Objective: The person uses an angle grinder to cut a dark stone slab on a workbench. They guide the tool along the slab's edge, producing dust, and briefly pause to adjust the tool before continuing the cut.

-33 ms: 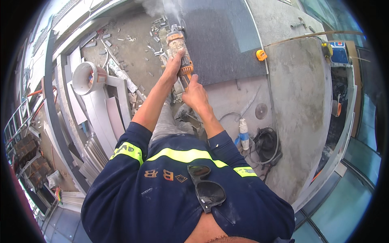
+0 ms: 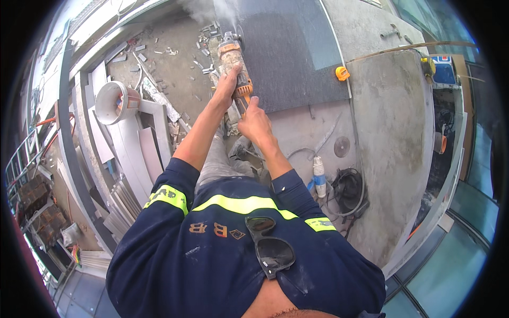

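Angle grinder (image 2: 233,61) held at left edge of dark grey slab (image 2: 289,53), slab lying on concrete floor (image 2: 392,138); dust plume (image 2: 212,8) thrown off at disc.

Risk judged: kickback if disc binds in cut; dust obscuring cut line; cable (image 2: 302,153) snagged near knee.

Left hand (image 2: 227,87) clenched around grinder body, arm fully extended. Right hand (image 2: 254,121) gripped on rear handle, elbow bent.

the orange, dust-caked angle grinder (image 2: 233,66) points away from the body, its rear gripped by the left hand (image 2: 225,87), the right hand (image 2: 253,121) just behind. its disc meets the dark grey slab (image 2: 289,58) beyond the hands, raising dust.
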{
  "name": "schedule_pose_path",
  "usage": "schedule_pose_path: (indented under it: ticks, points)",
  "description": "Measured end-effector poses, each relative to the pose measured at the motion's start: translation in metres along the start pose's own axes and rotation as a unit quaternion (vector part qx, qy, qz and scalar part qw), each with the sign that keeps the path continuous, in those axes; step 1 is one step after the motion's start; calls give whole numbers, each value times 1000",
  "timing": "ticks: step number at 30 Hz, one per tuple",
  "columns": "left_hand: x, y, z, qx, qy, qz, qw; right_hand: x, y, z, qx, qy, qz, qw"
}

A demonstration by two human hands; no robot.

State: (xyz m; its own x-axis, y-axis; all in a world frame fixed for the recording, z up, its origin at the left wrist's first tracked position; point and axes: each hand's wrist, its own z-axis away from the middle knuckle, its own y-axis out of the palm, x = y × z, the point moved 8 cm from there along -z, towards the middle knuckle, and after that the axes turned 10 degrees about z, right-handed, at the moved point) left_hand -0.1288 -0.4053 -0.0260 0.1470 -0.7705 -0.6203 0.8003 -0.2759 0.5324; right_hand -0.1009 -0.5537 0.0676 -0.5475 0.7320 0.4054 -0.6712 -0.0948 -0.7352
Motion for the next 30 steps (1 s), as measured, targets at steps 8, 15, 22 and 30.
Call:
schedule_pose_path:
  ticks: [8, 15, 22, 30]
  points:
    - [-5, -2, -20, -9, 20, 7, 1000, 1, 2, -20, -25, -15, 0, 1000]
    - [15, 12, 38, 6, 5, 5, 1000, -18, 6, 27, -8, 4, 7, 1000]
    - [-3, 3, -6, -22, 34, 2, 999, -5, 3, -14, -31, -25, -6, 999]
    - [-5, 1, -13, 6, -28, 14, 999, 1, 1, -13, -34, -26, -14, 999]
